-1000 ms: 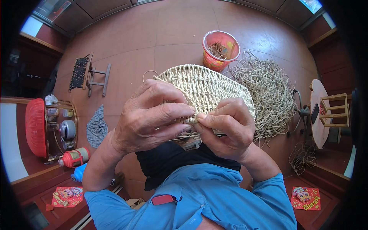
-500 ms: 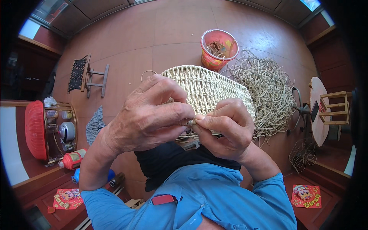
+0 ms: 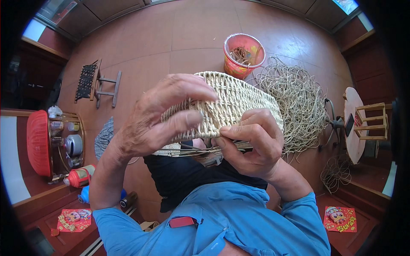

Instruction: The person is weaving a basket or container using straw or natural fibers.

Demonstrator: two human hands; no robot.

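Observation:
A pale woven straw basket (image 3: pixel 243 97) lies over my lap, its near edge toward me. My right hand (image 3: pixel 256 143) pinches that near edge between thumb and forefinger. Over the basket's left part hovers my left hand (image 3: pixel 156 115), thumb and fingers apart with nothing between them; it hides some of the weave. Thin loose strands (image 3: pixel 192 151) run sideways below the edge, and some pass behind my right hand. Whether a strand is also in the right pinch, I cannot make out.
Beyond the basket stands a red bucket (image 3: pixel 240 71) with brown strands inside. A big heap of straw cord (image 3: pixel 294 100) covers the floor to the right. A small stool (image 3: pixel 89 81) is at far left, and a round wooden table (image 3: pixel 353 123) at right.
My left hand has let go near the right fingertips, moved up and left, and spread its fingers. More of the near edge and the loose strands shows. The right hand keeps its pinch.

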